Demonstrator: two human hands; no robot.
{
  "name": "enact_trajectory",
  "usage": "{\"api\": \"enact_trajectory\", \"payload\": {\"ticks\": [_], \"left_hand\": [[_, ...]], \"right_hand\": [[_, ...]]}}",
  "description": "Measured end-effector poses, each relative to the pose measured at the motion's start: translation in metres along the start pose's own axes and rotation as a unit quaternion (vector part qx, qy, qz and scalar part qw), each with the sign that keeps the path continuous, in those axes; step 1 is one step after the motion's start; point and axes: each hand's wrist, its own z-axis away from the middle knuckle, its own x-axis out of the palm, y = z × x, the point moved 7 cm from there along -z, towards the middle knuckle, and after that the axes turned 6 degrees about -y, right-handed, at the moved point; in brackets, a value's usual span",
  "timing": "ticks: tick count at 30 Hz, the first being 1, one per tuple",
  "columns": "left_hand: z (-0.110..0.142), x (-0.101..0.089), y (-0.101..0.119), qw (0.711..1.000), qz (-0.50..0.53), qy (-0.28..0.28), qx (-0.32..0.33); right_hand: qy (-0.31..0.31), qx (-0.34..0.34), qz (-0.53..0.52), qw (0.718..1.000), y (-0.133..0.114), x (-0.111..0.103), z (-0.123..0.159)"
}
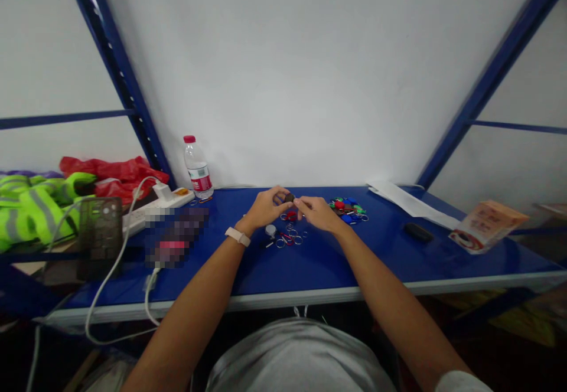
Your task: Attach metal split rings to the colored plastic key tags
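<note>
My left hand (266, 208) is closed on a small dark round piece (289, 198), held just above the blue table (310, 274). My right hand (316, 212) meets it from the other side, thumb and fingertips pinched together at the piece's edge; what they grip is too small to tell. Below the hands lie several loose metal split rings (298, 240) and red clips (287, 239), with a pale round piece (270, 230) beside them. A pile of coloured key tags (348, 210) with rings, in red, blue and green, sits just right of my right hand.
At the back left stands a water bottle (199, 170) near a white power strip (146, 215). A phone (177, 238) on a cable lies at left. To the right are white papers (410, 203), a dark case (418, 232) and an orange-white packet (487, 226).
</note>
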Motion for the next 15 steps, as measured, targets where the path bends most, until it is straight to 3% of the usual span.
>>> {"api": "enact_trajectory", "payload": {"ticks": [7, 15], "left_hand": [[-0.002, -0.007, -0.012, 0.999, 0.019, 0.037, -0.035], [-0.003, 0.0, -0.013, 1.0, 0.005, -0.003, -0.025]], "right_hand": [[-0.185, 0.042, -0.006, 0.982, 0.021, 0.016, 0.005], [-0.275, 0.094, -0.025, 0.956, 0.036, 0.02, 0.014]]}}
